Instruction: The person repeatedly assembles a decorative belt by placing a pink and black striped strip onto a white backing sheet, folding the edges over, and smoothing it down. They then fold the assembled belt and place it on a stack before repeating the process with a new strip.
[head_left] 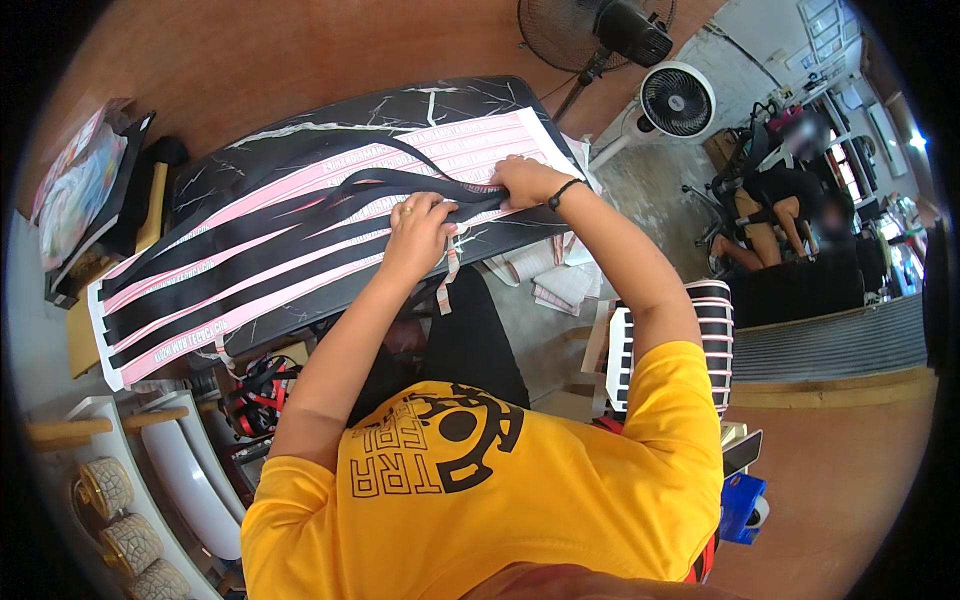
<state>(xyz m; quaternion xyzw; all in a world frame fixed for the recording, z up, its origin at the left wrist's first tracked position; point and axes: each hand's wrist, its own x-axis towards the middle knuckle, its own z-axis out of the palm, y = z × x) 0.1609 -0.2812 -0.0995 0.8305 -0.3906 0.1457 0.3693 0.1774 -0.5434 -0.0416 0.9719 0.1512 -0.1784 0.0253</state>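
Note:
Long black ribbons (250, 262) lie loosely over a pink printed sheet (265, 205) with white ends, spread across a black marble-patterned table (300, 110). Toward the right, the ribbons gather into a bunch. My right hand (530, 182) has its fingers closed around that bunch near the sheet's right end. Just left of it, my left hand (418, 235) rests with curled fingers on the ribbons, its fingertips pressed against them. A narrow printed strip (447, 282) hangs over the table's near edge below my left hand.
Two fans stand beyond the table, one black (630, 35) and one white (677, 100). Loose papers (560, 270) lie on the floor to the right. A striped stack (708, 335) is by my right elbow. Another person (785, 200) sits at the far right; shelves (130, 480) stand at left.

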